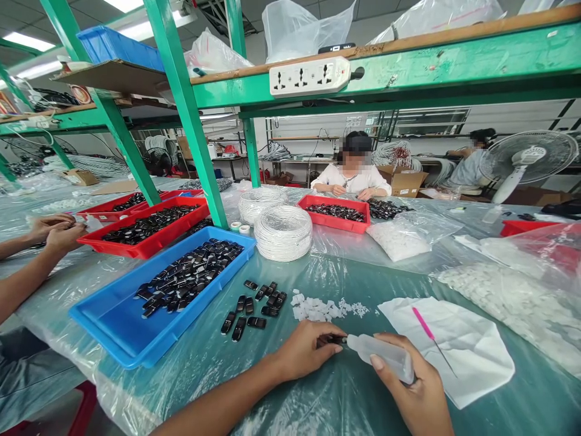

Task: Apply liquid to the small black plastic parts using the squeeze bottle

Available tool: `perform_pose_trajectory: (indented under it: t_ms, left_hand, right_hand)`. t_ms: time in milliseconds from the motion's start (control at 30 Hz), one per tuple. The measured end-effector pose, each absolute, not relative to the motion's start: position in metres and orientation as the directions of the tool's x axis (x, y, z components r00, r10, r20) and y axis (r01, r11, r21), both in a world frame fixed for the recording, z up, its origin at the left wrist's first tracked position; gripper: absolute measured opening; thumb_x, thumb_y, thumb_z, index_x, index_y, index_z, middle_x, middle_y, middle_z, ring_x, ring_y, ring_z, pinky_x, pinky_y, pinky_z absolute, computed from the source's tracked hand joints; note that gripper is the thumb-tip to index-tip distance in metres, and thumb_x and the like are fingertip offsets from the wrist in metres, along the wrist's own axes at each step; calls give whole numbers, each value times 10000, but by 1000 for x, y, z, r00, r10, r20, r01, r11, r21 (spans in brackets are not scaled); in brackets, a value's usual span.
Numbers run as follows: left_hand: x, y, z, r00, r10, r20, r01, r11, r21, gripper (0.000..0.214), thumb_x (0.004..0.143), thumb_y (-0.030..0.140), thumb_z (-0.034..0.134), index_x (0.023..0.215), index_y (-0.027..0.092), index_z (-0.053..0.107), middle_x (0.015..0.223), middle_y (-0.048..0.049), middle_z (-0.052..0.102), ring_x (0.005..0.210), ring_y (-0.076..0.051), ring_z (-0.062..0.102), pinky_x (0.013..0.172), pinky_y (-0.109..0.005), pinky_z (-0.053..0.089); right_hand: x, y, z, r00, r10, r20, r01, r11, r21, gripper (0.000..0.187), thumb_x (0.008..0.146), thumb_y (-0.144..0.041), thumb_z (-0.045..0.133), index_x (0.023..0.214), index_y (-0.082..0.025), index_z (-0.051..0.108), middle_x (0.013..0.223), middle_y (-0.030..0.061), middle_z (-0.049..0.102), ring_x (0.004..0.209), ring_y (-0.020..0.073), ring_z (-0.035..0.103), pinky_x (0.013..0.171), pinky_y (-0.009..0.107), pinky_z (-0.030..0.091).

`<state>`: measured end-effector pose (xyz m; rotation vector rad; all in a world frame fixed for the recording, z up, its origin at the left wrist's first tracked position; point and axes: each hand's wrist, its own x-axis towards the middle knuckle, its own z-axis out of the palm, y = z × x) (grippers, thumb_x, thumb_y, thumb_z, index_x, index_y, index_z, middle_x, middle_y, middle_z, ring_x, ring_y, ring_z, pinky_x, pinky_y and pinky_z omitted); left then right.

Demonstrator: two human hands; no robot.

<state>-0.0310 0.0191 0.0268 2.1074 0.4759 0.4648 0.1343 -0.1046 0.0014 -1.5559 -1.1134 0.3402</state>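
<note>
My left hand (305, 350) pinches a small black plastic part (336, 339), mostly hidden by the fingers. A translucent squeeze bottle (381, 354) lies tilted in my right hand (420, 384), its fingers wrapped round the body. The bottle's nozzle points left and meets, or nearly meets, the black part. Beyond my left hand are several loose black casings (239, 327) and a small heap of white plastic pieces (313, 307). To the right of the bottle, a pink-handled needle tool (424, 324) rests on a white sheet (481, 363).
A blue tray (109, 339) of black casings stands at left, with a red tray (136, 247) behind it. Coiled white cable (284, 236) and another red tray (336, 224) lie farther back. Bagged white pieces (517, 303) are at right. Co-workers sit left and opposite.
</note>
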Motion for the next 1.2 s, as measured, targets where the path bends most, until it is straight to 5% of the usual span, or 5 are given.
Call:
perform_pose_trajectory:
  t_ms: [467, 800, 1200]
  left_hand:
    - [-31, 23, 23, 841, 519, 154, 200, -564, 801, 232, 796, 263, 579, 1020, 228, 630, 934, -15, 658, 741, -135, 584, 629, -194, 434]
    - [-31, 21, 23, 833, 525, 174, 209, -590, 780, 200, 794, 255, 576, 983, 213, 623, 910, -22, 644, 731, -133, 567, 612, -193, 416]
    - [-26, 22, 16, 805, 587, 89, 75, -250, 965, 225, 714, 249, 657, 915, 163, 603, 872, -31, 600, 644, -98, 555, 569, -182, 411]
  right_hand:
    - [137, -102, 0, 498, 848, 181, 303, 25, -953, 345, 730, -454, 597, 955, -193, 578, 929, 76, 636, 847, 232, 615, 635, 237, 512]
    - [131, -103, 1, 533, 801, 273, 376, 64, -924, 338, 681, -413, 652, 926, -184, 606, 956, 85, 632, 872, 240, 603, 630, 238, 515]
    - [135, -100, 5, 644, 758, 107, 117, 41, -992, 392, 691, -518, 613, 897, -184, 616, 786, 52, 642, 639, 181, 588, 524, 231, 496]
